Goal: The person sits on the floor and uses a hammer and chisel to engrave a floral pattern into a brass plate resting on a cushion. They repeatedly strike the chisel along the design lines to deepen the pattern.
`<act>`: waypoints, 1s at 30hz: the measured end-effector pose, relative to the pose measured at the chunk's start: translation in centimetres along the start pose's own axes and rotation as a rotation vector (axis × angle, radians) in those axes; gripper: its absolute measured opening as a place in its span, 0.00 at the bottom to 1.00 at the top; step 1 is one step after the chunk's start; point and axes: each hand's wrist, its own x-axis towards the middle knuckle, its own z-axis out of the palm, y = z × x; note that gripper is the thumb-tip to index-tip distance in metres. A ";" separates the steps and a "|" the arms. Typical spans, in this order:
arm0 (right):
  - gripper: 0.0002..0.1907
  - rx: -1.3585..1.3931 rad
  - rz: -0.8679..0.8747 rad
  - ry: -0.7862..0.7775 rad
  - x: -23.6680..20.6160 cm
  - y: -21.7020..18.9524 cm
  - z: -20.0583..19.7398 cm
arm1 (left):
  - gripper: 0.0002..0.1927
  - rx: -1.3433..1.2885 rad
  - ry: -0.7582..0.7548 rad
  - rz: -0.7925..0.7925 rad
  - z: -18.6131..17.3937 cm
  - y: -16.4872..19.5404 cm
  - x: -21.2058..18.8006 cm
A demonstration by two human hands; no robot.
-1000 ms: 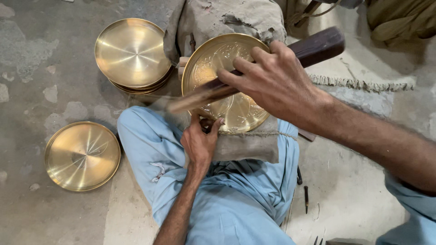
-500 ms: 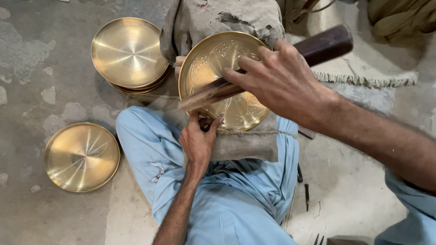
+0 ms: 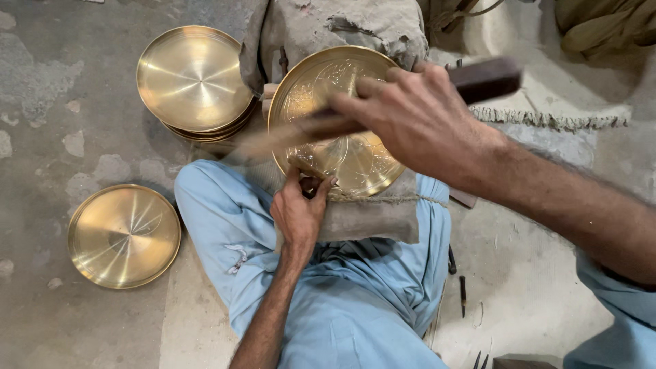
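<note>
A round brass plate (image 3: pixel 342 147) with engraved patterns leans on a dusty cloth-covered block (image 3: pixel 355 27) over my lap. My left hand (image 3: pixel 298 208) is at the plate's lower edge, pinching a small chisel (image 3: pixel 309 172) against the metal. My right hand (image 3: pixel 424 119) is raised over the plate, gripping a dark wooden mallet (image 3: pixel 488 78) whose long end is blurred with motion across the plate.
A stack of plain brass plates (image 3: pixel 193 78) sits at the upper left on the concrete floor. A single brass plate (image 3: pixel 123 234) lies at the lower left. Small metal punches (image 3: pixel 462 290) lie on the floor at right. A fringed mat (image 3: pixel 547 117) is behind.
The mallet has swung, its blurred end now lower across the plate. My right hand shifted slightly right. The left hand stays at the plate's lower edge.
</note>
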 end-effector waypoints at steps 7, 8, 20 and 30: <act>0.33 -0.052 -0.023 0.094 -0.3 0.1 -0.2 | 0.22 0.002 -0.026 -0.015 -0.2 0.0 -0.1; 0.33 -0.163 -0.052 0.033 -0.5 0.2 -0.2 | 0.22 -0.004 -0.039 -0.016 -0.2 0.1 -0.1; 0.31 -0.017 0.041 0.093 -2.6 0.1 0.1 | 0.17 -0.128 -0.054 -0.087 -0.7 0.1 -0.4; 0.17 1.362 0.501 0.516 -11.1 -5.0 6.9 | 0.18 -0.392 -0.195 0.009 -4.5 -2.1 3.1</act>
